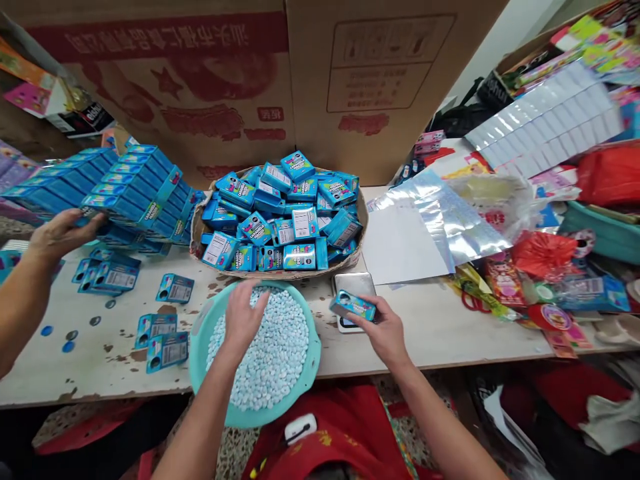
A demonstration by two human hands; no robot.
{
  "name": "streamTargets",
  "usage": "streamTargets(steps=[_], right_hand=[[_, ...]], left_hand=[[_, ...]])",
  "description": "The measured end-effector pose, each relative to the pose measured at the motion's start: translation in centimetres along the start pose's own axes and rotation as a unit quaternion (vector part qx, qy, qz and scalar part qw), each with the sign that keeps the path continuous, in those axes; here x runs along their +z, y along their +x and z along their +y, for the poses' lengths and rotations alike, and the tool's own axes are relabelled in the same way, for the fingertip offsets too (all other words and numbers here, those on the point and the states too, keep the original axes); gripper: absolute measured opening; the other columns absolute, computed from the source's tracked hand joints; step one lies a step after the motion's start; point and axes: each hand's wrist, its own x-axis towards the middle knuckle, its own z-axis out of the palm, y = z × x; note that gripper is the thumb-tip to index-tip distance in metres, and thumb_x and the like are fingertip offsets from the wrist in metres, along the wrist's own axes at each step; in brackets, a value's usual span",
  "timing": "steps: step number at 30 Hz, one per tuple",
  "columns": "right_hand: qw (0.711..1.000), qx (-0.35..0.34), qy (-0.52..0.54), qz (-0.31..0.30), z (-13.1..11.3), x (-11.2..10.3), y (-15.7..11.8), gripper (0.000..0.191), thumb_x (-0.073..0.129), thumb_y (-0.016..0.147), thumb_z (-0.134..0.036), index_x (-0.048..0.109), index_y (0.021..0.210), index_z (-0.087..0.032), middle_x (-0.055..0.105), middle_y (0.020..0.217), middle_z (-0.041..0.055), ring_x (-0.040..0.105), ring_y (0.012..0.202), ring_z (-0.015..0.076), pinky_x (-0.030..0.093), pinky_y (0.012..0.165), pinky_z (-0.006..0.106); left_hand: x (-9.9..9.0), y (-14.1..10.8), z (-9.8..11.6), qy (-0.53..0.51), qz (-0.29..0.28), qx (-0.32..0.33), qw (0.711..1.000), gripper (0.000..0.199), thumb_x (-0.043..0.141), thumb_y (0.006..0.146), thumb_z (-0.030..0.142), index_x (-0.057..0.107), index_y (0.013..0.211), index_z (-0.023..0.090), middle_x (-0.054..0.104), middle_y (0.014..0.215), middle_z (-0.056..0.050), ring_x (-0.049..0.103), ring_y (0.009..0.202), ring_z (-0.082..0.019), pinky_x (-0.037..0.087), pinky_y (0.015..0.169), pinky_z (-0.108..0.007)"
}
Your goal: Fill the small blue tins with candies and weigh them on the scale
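Observation:
My left hand [245,315] is over the turquoise basin [197,353], which holds many small pale-blue candies [273,357]. Its thumb stands apart from the fingers, slightly blurred, and I see nothing held in it. My right hand [387,331] grips a small blue candy box [359,305], tilted, with a round cut-out at its left end. That box is just above a small digital scale [354,283], covering part of it. Behind the basin, an open cardboard tray [274,273] is heaped with blue candy boxes [303,223].
At left, a co-worker's hand [67,232] touches stacked blue boxes [135,187]. Several loose boxes [170,350] stand left of the basin. A large carton [310,87] rises behind. White sheet [405,243], shiny film [475,230] and red scissors [475,301] lie at right.

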Motion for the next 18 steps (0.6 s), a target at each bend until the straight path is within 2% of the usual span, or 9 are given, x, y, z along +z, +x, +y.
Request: streamTargets(steps=[3,6,8,9,11,14,16,17,18], right_hand=[[0.996,-0.025,-0.040,0.073,4.0,-1.0,2.9,0.044,0.075,0.067,-0.042,0.064,0.102,-0.019,0.062,0.099,0.0064,0.059,0.094,0.0227,0.048,0.086,0.040],[0.995,-0.043,-0.051,0.076,6.1,-1.2,4.8,0.044,0.073,0.068,-0.043,0.063,0.102,-0.017,0.061,0.100,0.0074,0.058,0.095,0.0226,0.047,0.089,0.042],[0.995,-0.038,-0.062,0.069,6.3,-1.8,5.0,0.054,0.075,0.067,-0.043,0.058,0.111,-0.017,0.059,0.108,0.0095,0.056,0.102,0.0239,0.046,0.092,0.044],[0.994,-0.036,-0.070,0.076,6.1,-2.3,4.8,0.062,0.075,0.066,-0.043,0.054,0.118,-0.017,0.056,0.115,0.0111,0.054,0.108,0.0249,0.045,0.094,0.045],[0.988,-0.042,-0.087,0.116,4.9,-3.4,3.8,0.068,0.074,0.069,-0.043,0.047,0.126,-0.018,0.050,0.126,0.0134,0.048,0.117,0.0262,0.043,0.097,0.048],[0.978,-0.083,-0.104,0.159,1.0,-4.1,1.1,0.046,0.065,0.080,-0.038,0.052,0.120,-0.020,0.054,0.118,0.0117,0.052,0.113,0.0239,0.045,0.095,0.046],[0.981,-0.119,-0.101,0.111,-2.2,-2.9,-0.9,0.037,0.064,0.082,-0.034,0.055,0.115,-0.022,0.058,0.112,0.0099,0.054,0.108,0.0226,0.044,0.097,0.044],[0.986,-0.129,-0.089,0.056,-3.7,-1.8,-1.8,0.040,0.066,0.081,-0.033,0.054,0.118,-0.023,0.057,0.116,0.0101,0.053,0.112,0.0229,0.042,0.100,0.043],[0.988,-0.134,-0.075,-0.001,-4.9,-0.5,-2.6,0.051,0.071,0.076,-0.035,0.052,0.122,-0.023,0.055,0.122,0.0108,0.050,0.117,0.0244,0.040,0.103,0.043]], left_hand=[[2.8,7.4,2.9,0.013,0.037,-0.004,0.999,0.049,0.054,0.082,0.039,0.050,0.125,0.016,0.056,0.124,-0.015,0.050,0.118,-0.029,0.039,0.100,-0.041],[6.4,14.2,4.5,0.023,0.016,-0.091,0.995,0.065,0.064,0.075,0.035,0.042,0.131,0.010,0.051,0.128,-0.023,0.047,0.121,-0.036,0.036,0.100,-0.049],[7.9,16.6,5.0,0.010,0.027,-0.137,0.990,0.068,0.068,0.071,0.034,0.042,0.130,0.012,0.053,0.125,-0.023,0.048,0.119,-0.039,0.037,0.097,-0.054],[7.9,17.1,5.2,-0.002,0.047,-0.139,0.989,0.066,0.069,0.070,0.032,0.044,0.128,0.013,0.053,0.124,-0.022,0.049,0.117,-0.038,0.037,0.096,-0.054],[6.5,16.5,5.6,-0.035,0.111,-0.102,0.988,0.060,0.068,0.069,0.026,0.048,0.123,0.015,0.052,0.123,-0.019,0.050,0.115,-0.034,0.038,0.097,-0.051],[1.6,12.2,6.6,-0.084,0.190,0.003,0.978,0.052,0.067,0.070,0.024,0.053,0.119,0.018,0.050,0.124,-0.012,0.048,0.114,-0.027,0.037,0.101,-0.043],[-1.7,7.7,7.7,-0.100,0.161,0.049,0.981,0.048,0.070,0.070,0.029,0.059,0.116,0.020,0.054,0.118,-0.008,0.048,0.112,-0.026,0.036,0.103,-0.042],[-2.8,5.1,8.2,-0.112,0.117,0.053,0.985,0.046,0.071,0.070,0.032,0.062,0.114,0.022,0.057,0.114,-0.007,0.051,0.107,-0.025,0.037,0.101,-0.043],[-3.6,2.5,8.6,-0.136,0.049,0.056,0.988,0.043,0.071,0.070,0.035,0.064,0.111,0.024,0.060,0.109,-0.006,0.054,0.101,-0.024,0.040,0.098,-0.042]])
